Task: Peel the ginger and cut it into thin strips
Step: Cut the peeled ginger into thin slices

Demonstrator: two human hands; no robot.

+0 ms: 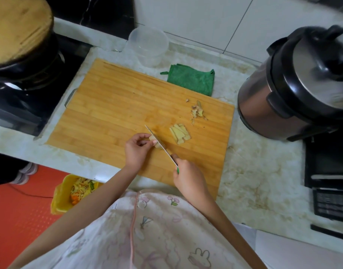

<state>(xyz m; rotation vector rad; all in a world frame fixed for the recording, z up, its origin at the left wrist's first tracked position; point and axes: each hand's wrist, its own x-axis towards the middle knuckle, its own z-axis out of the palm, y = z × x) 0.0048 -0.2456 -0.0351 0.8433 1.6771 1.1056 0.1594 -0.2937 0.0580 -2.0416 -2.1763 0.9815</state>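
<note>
While our left grip [136, 150] pinches the pale peeled ginger chunk [153, 141], our right grip [187, 179] clasps the green-handled steel knife [163, 147] against it.

Open cutting board [108, 117] at left and centre — peelings [198, 112], green cloth [192, 79] and cooker [294, 88] close on the right.

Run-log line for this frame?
stage: slicing; left hand holds ginger piece; right hand grips knife, blade on it; slices beside blade; peelings farther back
</note>
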